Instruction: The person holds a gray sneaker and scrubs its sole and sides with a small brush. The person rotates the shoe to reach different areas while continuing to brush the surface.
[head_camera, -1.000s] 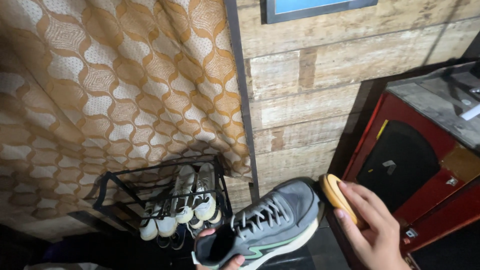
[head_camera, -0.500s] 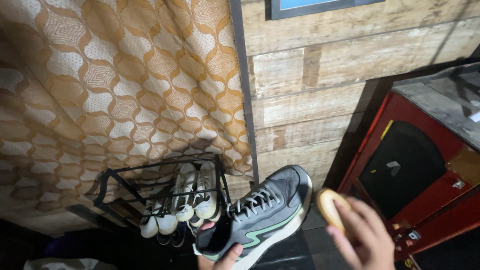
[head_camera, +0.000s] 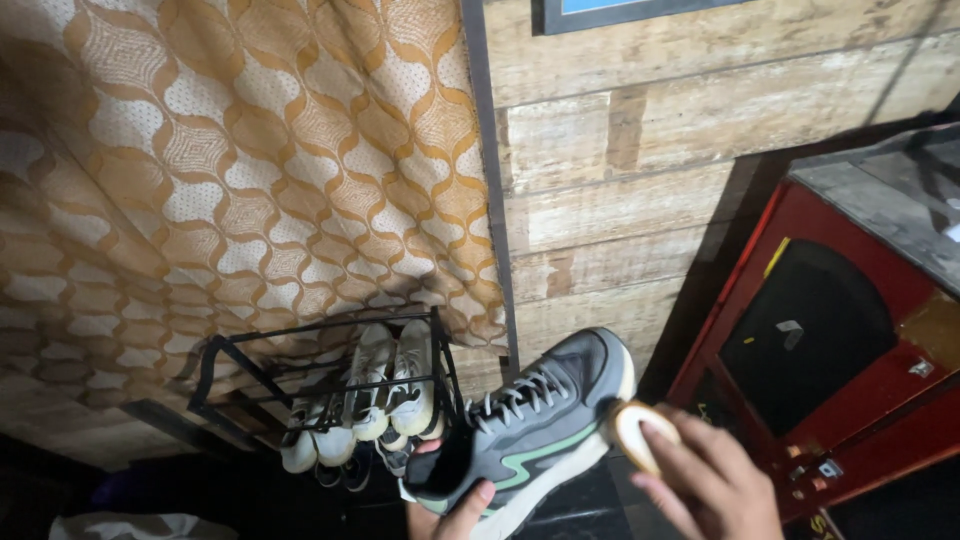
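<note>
Grey sneaker (head_camera: 540, 425) at bottom centre, heel toward 1 o'clock, gripped at its collar by left hand (head_camera: 450, 510) with fingers closed around it, and right hand (head_camera: 705, 480) at 3 o'clock of it, fingers curled on tan brush (head_camera: 632, 432) touching sneaker side, black rack (head_camera: 300, 375) at 9 o'clock

Grey sneaker (head_camera: 540, 425) with green stripe, white sole. Tan brush (head_camera: 636, 437) at its 3 o'clock. Orange-and-cream wavy curtain (head_camera: 240, 170) at 11. Black rack (head_camera: 320, 375), pale shoes (head_camera: 395, 385). Red cabinet (head_camera: 850, 330).

dim scene, dark shadows at bottom, slight motion blur.
</note>
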